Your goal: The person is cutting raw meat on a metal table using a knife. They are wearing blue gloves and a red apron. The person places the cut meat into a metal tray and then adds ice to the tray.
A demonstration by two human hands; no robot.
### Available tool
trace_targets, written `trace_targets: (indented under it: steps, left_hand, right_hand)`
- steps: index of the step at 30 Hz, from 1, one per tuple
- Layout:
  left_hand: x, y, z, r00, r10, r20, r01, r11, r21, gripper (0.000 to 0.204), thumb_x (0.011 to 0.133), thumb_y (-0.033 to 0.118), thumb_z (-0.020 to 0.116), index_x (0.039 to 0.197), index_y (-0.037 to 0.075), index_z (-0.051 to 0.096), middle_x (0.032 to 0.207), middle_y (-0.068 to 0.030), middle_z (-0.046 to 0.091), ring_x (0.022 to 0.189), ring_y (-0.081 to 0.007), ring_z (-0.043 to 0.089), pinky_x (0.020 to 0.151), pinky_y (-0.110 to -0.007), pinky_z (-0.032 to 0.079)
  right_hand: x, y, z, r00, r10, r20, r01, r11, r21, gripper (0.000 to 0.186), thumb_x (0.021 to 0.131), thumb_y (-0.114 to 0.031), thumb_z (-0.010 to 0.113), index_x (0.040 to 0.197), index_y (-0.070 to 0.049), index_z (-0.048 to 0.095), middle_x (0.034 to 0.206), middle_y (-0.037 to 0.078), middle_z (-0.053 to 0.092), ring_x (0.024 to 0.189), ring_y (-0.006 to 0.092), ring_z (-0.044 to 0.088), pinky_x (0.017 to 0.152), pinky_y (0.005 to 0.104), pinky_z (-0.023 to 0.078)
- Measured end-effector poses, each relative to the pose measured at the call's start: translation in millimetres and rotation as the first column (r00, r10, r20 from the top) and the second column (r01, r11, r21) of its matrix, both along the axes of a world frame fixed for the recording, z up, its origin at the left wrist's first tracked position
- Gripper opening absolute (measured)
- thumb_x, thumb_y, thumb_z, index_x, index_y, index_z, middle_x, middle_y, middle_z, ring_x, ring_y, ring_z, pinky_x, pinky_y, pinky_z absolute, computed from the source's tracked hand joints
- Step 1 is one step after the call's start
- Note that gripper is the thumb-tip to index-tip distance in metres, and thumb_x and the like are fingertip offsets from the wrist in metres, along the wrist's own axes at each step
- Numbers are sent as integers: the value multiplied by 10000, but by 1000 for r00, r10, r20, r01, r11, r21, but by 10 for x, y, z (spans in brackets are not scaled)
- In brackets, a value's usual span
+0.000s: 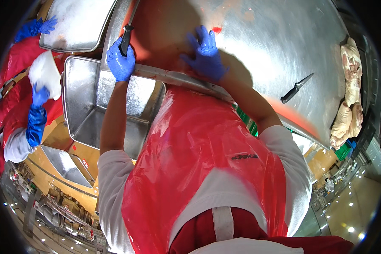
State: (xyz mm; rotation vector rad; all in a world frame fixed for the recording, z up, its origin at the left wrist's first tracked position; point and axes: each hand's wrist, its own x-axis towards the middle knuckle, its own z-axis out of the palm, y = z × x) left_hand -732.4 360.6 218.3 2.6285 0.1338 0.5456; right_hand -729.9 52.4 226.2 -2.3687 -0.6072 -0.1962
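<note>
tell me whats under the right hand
The steel table shows around the right hand, with a red spot close by; whatever lies directly beneath is covered.

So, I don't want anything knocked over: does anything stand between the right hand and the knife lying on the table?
Nothing visible does: only metal tabletop, partly in shadow, lies between the right hand and the black-handled knife.

The broad, silver-grey metal counter [283,46] is brightly lit; white glare spreads across its middle. A dark, soft-edged shadow lies on its left part. The glossy red plastic apron [190,139] in front of the counter shows pale reflections. Fisheye distortion bows the counter's right edge; black vignetting encloses the view.
</note>
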Motion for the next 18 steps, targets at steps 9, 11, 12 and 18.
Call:
trace_targets:
  steps: [9,11,12,18]
  left_hand:
    - [-14,3,61,999,22,-36,-23,1000,-21,368,823,208,656,1156,56,619,1011,-179,637,928,-386,590,832,-493,464]
    - [19,15,41,1000,7,6,-7,999,-39,361,827,207,650,1156,61,620,1007,-180,638,916,-389,593,824,-493,467]
    - [23,6,68,1000,21,-12,-21,999,-27,355,832,205,645,1161,74,621,1001,-183,641,905,-391,597,818,-490,470]
    - [50,52,16,998,64,-20,-65,996,-53,336,828,197,648,1149,103,625,1024,-170,650,927,-377,596,830,-483,472]
  right_hand:
    - [1266,-553,-100,918,-164,361,235,958,-163,679,776,-488,705,1233,-14,538,1189,281,502,1125,441,463,934,556,357]
    - [1615,-597,-61,855,-363,371,453,870,-194,544,886,-350,616,1281,4,498,1268,316,480,1184,503,422,1018,577,327]
    - [1800,-666,4,846,-437,306,515,818,-255,564,883,-352,621,1293,9,480,1259,316,482,1174,503,428,1004,578,336]
    - [1643,-202,13,825,-182,535,237,971,-36,654,769,-467,709,1209,-13,540,1165,257,509,1089,436,473,910,547,374]
